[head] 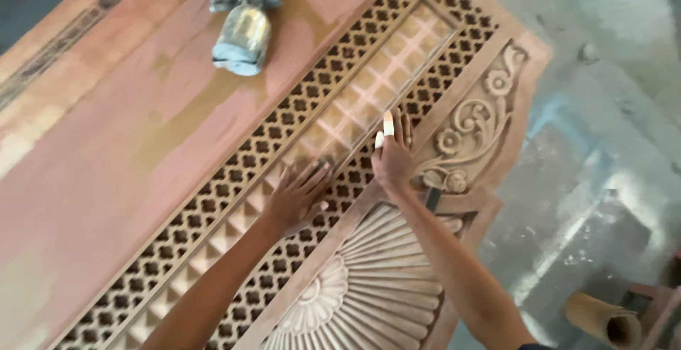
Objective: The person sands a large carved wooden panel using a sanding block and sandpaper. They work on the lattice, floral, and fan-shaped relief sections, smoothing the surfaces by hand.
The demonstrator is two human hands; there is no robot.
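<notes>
Since the carved wooden panel (369, 130) lies flat on the big board (106, 158), both palms stay spread: left hand (298, 197) flat on the lattice, right hand (391, 155) fingers out, maybe pinching something pale, can't tell. Light, even pressure seems best. Spray gun (241, 24) sits well apart.

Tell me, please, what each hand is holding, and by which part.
Neither hand grips anything. The left hand lies flat on the carved lattice panel; the right hand presses it, fingers spread.

Head view: worn above, tilted down; carved wooden panel (369, 180) seen close
Shared views: single view only
</notes>
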